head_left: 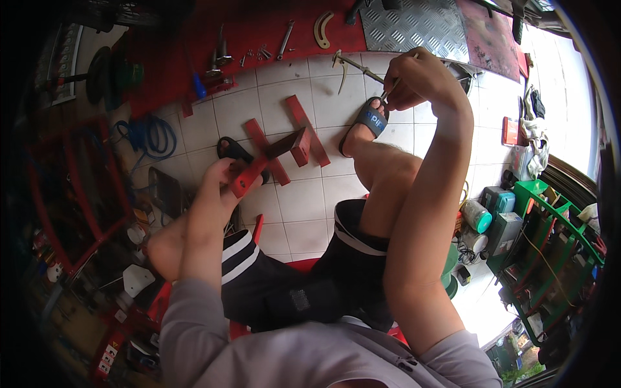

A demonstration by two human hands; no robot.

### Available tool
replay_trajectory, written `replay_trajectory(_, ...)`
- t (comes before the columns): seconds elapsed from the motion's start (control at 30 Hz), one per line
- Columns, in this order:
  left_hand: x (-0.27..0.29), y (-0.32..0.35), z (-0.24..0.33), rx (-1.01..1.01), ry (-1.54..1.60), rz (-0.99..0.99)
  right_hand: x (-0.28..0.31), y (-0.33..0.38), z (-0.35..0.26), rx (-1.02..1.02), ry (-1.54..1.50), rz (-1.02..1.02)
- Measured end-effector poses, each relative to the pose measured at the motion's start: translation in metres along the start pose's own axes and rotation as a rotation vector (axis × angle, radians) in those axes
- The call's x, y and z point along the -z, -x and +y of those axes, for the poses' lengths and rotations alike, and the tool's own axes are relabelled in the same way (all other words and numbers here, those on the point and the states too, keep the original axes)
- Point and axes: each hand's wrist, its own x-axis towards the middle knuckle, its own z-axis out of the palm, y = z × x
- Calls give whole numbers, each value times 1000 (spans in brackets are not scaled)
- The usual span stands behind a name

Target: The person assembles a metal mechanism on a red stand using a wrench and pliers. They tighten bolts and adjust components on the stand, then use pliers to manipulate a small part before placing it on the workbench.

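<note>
My left hand point(223, 180) grips one end of a red-painted metal angle piece point(268, 161) and holds it tilted above the white tiled floor. My right hand point(414, 81) is raised farther away, with its fingers closed on a thin metal rod-like tool point(389, 92) above my right foot in a black slide sandal point(369, 121). Two red metal bars point(307, 129) lie side by side on the tiles just beyond the held piece. I sit on a low red seat point(304, 265) with both knees bent.
A red mat point(259, 32) at the far side carries wrenches, bolts and a curved metal part. A checker-plate sheet point(414, 26) lies beyond. A blue hose coil point(149, 136) sits left. A green rack point(550, 246) with a power tool and a bottle stands right.
</note>
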Motion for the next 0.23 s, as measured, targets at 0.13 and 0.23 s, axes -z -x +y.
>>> replay_trajectory(0.13,33,-2,9,-22,-176,-100,-10,-1,-8,39,-20,-41)
replay_trajectory(0.23,0,38,31,-94,-562,-135,-12,-3,-11,63,11,-76)
